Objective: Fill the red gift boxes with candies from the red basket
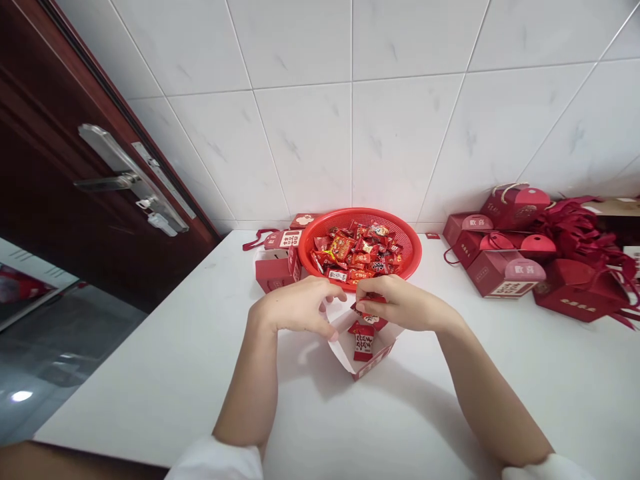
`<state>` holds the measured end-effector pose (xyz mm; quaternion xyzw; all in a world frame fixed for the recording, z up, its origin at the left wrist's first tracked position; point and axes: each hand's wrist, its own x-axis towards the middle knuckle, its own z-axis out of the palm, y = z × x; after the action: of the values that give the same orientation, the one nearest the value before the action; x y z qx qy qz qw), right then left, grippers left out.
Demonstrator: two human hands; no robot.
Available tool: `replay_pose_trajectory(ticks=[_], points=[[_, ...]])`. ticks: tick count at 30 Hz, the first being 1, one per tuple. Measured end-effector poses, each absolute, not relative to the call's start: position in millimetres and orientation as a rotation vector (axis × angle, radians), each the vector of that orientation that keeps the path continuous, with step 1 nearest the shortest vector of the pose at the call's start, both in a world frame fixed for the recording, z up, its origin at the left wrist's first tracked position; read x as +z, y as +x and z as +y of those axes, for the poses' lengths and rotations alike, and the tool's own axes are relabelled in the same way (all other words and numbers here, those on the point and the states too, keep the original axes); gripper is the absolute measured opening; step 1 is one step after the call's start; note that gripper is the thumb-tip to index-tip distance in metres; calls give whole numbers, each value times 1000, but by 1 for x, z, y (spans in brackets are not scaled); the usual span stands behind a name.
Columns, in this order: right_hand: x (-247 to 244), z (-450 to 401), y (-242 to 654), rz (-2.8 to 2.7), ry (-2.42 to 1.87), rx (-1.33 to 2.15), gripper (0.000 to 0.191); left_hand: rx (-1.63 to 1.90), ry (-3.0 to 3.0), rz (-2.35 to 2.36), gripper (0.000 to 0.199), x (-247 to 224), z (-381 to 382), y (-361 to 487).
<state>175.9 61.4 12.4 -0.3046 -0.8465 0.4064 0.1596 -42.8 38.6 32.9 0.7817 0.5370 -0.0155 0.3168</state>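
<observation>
Left hand (pixel 295 307), loosely curved, touches a box (pixel 376 364); right hand (pixel 413 304) pinches a candy (pixel 369 317); a nudge could tip the box.

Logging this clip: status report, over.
Left hand open, touching white-lined box. Right hand at one red packet; another lies in box. Hands partly hide box; red basket behind.

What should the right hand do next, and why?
Probably ease the right hand down a little and let the red packet settle in the open box. Its fingers seem to be on that packet, right over the box, where another packet lies, and the left hand is at the box's side.
</observation>
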Motion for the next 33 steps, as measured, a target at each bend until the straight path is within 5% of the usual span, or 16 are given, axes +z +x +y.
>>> replay_pose_trajectory(ticks=[19, 29, 33], points=[[10, 60, 178, -2361, -1080, 954, 12, 22, 2092, 1368, 63, 32, 38, -43], [10, 36, 227, -2367, -1648, 500, 34, -84, 2156, 1351, 66, 34, 32, -36], [-1, 13, 233, -2417, -1757, 575, 42, -73, 2178, 1272, 68, 35, 26, -30]])
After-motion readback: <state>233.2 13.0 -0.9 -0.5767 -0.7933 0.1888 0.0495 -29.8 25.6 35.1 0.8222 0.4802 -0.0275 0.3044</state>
